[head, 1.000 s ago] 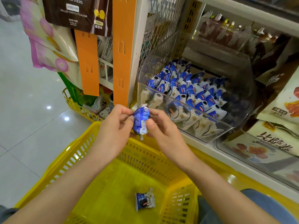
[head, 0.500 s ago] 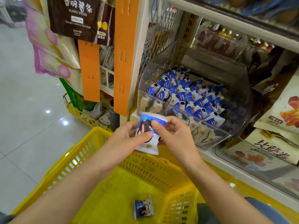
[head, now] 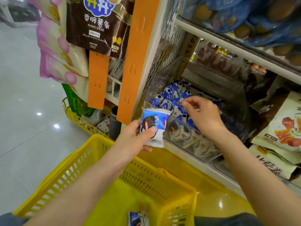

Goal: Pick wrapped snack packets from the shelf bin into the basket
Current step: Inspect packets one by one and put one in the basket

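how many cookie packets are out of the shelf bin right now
2. One cookie packet held by the left hand; a second packet on the yellow basket floor. Arms may hide more.

Glossy pale floor (head: pixel 24 128), perhaps tiled, white shelving (head: pixel 228 44), orange strips (head: pixel 138 54)

The left hand (head: pixel 133 139) pinches a packet (head: pixel 154 121), thumb on its front. The right hand (head: pixel 203 116) hovers, fingers loosely curled.

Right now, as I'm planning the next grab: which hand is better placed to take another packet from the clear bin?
Right. The right hand hovers over the blue packets in the clear bin, fingers loosely curled and holding nothing, while the left hand grips a cookie packet near the yellow basket.
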Tool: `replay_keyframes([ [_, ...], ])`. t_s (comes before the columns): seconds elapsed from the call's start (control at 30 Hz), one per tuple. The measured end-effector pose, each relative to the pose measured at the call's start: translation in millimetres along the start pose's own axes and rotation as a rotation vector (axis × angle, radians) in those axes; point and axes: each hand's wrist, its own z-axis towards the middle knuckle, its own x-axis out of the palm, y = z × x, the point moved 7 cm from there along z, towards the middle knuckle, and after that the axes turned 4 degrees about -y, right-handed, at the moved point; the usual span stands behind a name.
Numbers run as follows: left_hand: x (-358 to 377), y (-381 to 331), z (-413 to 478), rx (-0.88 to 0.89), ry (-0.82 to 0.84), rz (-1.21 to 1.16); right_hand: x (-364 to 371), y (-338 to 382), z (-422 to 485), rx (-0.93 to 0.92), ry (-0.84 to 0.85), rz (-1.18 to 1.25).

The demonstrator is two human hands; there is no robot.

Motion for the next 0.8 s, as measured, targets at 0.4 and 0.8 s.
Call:
replay_keyframes([
  [0.4, -3.7, -0.5, 1.3, -0.062, -0.046, -0.143, 16.5, -19.1, 25.3, 0.138, 0.159, -0.044],
  [0.8, 7.3, -5.5, -4.6, -0.162, -0.03, -0.488, -15.7, 43.3, -34.5, 0.274, 0.219, 0.434],
])
